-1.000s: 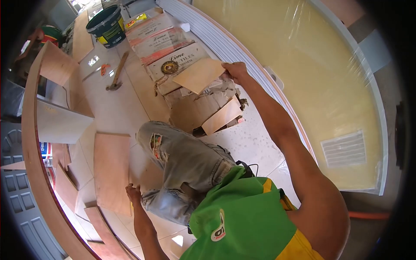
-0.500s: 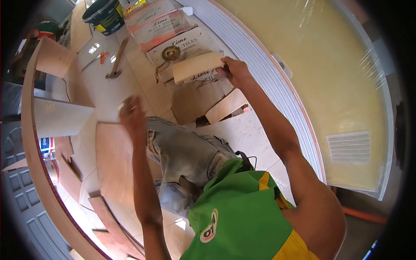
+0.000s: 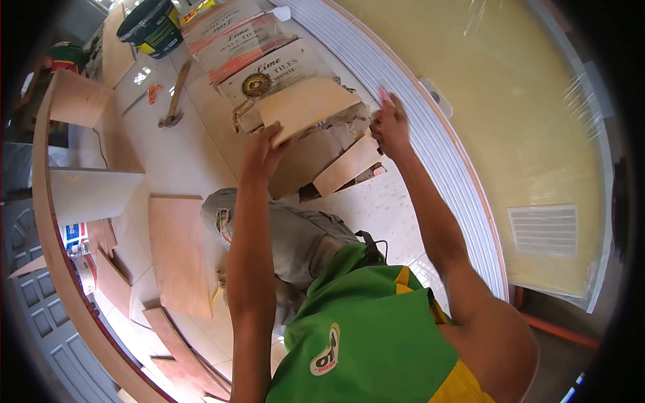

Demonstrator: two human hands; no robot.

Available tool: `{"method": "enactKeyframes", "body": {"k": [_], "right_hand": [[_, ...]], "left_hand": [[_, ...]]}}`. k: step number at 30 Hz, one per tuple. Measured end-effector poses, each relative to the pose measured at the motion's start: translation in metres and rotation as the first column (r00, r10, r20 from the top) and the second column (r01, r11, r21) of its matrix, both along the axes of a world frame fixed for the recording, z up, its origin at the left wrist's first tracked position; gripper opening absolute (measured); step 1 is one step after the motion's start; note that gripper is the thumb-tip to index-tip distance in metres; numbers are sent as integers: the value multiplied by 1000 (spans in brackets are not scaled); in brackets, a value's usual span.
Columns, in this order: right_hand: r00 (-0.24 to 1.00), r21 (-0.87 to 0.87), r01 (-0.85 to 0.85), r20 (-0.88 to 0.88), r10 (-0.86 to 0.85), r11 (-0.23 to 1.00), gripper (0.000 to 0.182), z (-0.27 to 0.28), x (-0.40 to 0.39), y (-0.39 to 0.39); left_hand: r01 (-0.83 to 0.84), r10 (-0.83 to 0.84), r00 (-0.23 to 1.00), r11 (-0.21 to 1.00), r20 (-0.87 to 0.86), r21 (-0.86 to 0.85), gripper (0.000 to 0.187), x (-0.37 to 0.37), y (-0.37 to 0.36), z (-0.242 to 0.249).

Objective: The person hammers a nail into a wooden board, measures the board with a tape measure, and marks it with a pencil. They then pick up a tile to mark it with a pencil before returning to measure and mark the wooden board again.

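Observation:
My left hand grips the lower left corner of a pale wooden board, its fingers wrapped round the edge. The board is tilted over the torn cardboard tile boxes. To the right of the board, my right hand is apart from it, with something small and pink at its fingertips, too small to name. Below lies a second pale wood piece on torn cardboard. A round brass-coloured disc rests on the tile box, above the board's left end.
A hammer and an orange-handled tool lie on the tiled floor at left, below a dark bucket. A curved wooden frame stands at far left. Plywood pieces lie beside my knee. White ribbed panels run along the right.
My left hand has moved right and up and taken hold of the board's lower left corner. My right hand has let go of the board and moved right. The board has shifted slightly.

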State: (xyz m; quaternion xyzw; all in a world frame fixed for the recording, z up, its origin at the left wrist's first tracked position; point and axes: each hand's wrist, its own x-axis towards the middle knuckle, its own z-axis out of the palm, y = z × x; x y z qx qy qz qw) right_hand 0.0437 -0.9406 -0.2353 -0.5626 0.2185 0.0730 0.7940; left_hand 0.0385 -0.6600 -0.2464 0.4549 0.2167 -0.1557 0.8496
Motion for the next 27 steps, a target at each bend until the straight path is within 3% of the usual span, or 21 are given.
{"method": "enactKeyframes", "body": {"k": [2,4,6,8,10,12,14,17,21,23,27], "right_hand": [[941,-135,190,308,-141,972,41,-30,-20,-37],[948,-339,246,281,-151,908,35,-49,-52,-48],[994,-296,93,88,-70,951,26,-59,-83,-45],[994,-139,63,97,-50,988,20,-81,-102,-35],[958,-257,112,-228,-173,960,23,-84,-96,-16],[937,-407,-37,-332,-110,913,38,-92,-91,1],[880,-504,-165,-463,-103,848,41,-78,-84,12],[860,-479,-201,-503,-80,854,43,-66,-77,18],[902,-396,-133,-429,-55,908,39,-89,-76,17],[982,-265,-8,-186,-43,964,35,-86,-79,18],[1000,-196,11,-8,-13,981,31,-76,-80,11]], "left_hand": [[-26,26,999,1000,27,-7,27,-16,-4,2],[-86,90,995,993,50,-83,28,-27,-12,12],[-88,101,991,987,93,-135,30,-29,-12,-5],[-90,126,984,962,125,-258,39,-36,-12,-9],[-113,155,978,957,141,-267,39,-38,-12,-12],[-134,181,971,952,156,-274,40,-44,-13,-13],[-239,265,959,947,98,-216,39,-52,-14,-17],[-269,284,957,943,54,-196,39,-67,-12,-28],[-327,338,941,925,22,-192,37,-80,-17,-36],[-361,362,932,921,-24,-146,34,-80,-22,-29],[-369,374,928,914,-8,-171,36,-82,-28,-29]]}}
